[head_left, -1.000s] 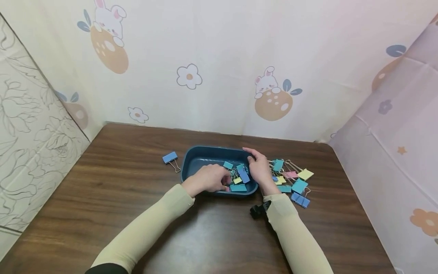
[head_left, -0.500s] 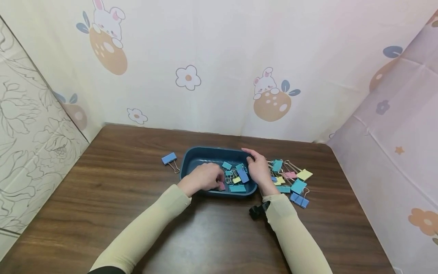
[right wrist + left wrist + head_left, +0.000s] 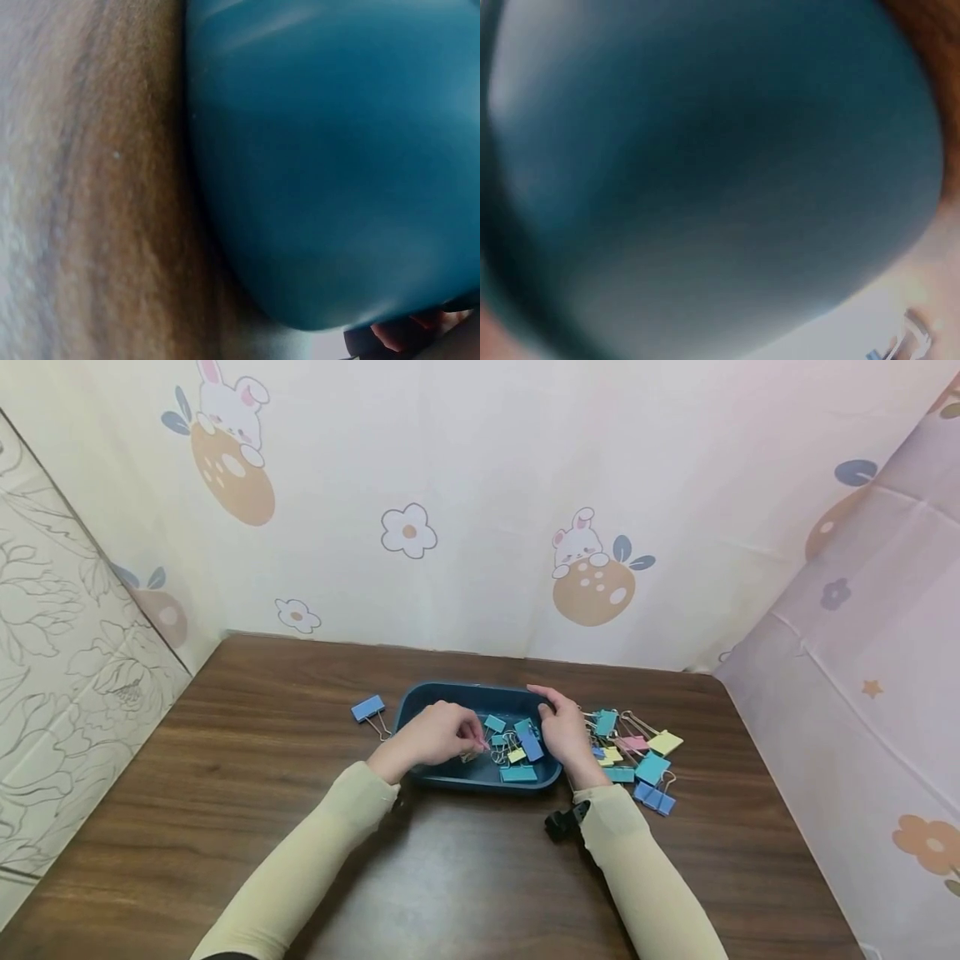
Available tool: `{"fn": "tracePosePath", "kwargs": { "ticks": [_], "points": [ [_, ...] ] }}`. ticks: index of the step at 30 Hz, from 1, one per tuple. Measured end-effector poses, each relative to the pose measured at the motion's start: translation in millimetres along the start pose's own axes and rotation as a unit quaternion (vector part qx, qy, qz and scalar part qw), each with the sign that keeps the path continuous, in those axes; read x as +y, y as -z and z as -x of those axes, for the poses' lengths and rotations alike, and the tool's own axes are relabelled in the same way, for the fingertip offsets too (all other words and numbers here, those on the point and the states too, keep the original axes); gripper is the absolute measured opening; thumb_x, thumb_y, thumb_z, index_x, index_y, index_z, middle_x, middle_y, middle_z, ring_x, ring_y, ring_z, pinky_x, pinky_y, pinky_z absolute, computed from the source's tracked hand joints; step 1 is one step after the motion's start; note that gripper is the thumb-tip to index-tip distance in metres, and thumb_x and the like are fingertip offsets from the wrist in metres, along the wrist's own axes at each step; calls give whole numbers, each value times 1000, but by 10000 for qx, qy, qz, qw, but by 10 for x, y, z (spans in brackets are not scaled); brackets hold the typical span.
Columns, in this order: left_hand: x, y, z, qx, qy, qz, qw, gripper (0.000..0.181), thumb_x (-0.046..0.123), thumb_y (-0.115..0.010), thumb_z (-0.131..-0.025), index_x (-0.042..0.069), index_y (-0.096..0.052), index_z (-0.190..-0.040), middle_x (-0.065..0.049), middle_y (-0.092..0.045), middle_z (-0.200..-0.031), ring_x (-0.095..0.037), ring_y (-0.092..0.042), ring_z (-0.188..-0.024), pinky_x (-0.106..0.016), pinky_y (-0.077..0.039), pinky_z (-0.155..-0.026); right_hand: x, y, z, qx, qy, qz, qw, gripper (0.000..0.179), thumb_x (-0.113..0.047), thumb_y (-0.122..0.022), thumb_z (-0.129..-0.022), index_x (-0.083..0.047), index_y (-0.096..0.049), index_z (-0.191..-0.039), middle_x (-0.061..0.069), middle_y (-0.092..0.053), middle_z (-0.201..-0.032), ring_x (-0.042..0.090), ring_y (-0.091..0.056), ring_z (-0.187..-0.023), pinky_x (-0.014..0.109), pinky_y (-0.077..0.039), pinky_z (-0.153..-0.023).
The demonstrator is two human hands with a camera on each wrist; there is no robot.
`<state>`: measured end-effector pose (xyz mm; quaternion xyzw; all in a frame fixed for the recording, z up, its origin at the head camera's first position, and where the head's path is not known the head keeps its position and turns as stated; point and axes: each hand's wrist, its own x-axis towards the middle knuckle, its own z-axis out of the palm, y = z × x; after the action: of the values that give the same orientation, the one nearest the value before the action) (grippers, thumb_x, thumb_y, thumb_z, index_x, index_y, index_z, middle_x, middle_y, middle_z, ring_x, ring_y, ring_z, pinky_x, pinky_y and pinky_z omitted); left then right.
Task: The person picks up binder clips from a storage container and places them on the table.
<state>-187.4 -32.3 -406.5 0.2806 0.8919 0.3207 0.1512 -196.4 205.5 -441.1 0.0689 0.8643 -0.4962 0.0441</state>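
Above the left part of a dark blue plastic tray [image 3: 480,785], my left hand [image 3: 433,737] pinches a small pink binder clip, mostly hidden by the fingers, with wire handles showing beneath. My right hand [image 3: 567,735] grips the tray's right end, thumb at the inner side of the rim. Inside the tray's right half lie a blue binder clip [image 3: 528,741], a teal binder clip [image 3: 518,774], a small yellow binder clip [image 3: 516,755] and several others. The left wrist view is filled by the blurred tray [image 3: 727,150]; the right wrist view shows the tray's outer wall [image 3: 337,165].
A loose pile of binder clips lies right of the tray, including a yellow one [image 3: 664,743], a teal one [image 3: 652,767] and a blue one [image 3: 655,798]. One blue binder clip [image 3: 368,708] sits left of the tray. A patterned curtain [image 3: 480,527] hangs behind the wooden table [image 3: 450,877].
My left hand has lifted and shifted slightly left from the tray's floor, with the pink binder clip between its fingers. My right hand has stayed at the tray's right end.
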Motion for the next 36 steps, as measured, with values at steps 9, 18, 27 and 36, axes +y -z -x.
{"fn": "tracePosePath", "kwargs": {
  "ticks": [9,18,27,36],
  "points": [
    [-20,383,273,672,91,794,9945,14,27,-75,-91,17,-73,-102,7,-70,-89,-16,-65,-80,-33,-53,-70,33,-21,-9,24,89,-20,10000,39,-14,-41,-108,-28,-58,-139,5,-47,-150,28,-46,-131,55,-36,-107],
    [-411,734,631,1380,668,771,9852,21,31,-76,-90,16,-76,-105,1,-74,-90,-26,-68,-82,-37,-53,-66,52,-10,-35,33,116,-86,9999,38,-15,-41,-108,-29,-59,-138,5,-48,-149,28,-42,-137,57,-32,-111],
    [-983,724,829,1044,1577,1055,9763,24,28,-74,-91,7,-75,-104,-8,-73,-88,-26,-64,-77,-34,-50,-68,38,-7,-21,62,202,-56,9998,38,-13,-42,-107,-27,-59,-139,5,-47,-150,29,-40,-138,58,-31,-111],
    [-1155,642,850,110,1798,882,9797,10,8,-66,-94,5,-76,-97,-4,-70,-79,-18,-59,-73,-30,-48,-60,28,1,-20,-7,170,-89,9998,39,-13,-42,-107,-27,-58,-139,5,-46,-151,29,-40,-139,58,-30,-111]
  ]
}}
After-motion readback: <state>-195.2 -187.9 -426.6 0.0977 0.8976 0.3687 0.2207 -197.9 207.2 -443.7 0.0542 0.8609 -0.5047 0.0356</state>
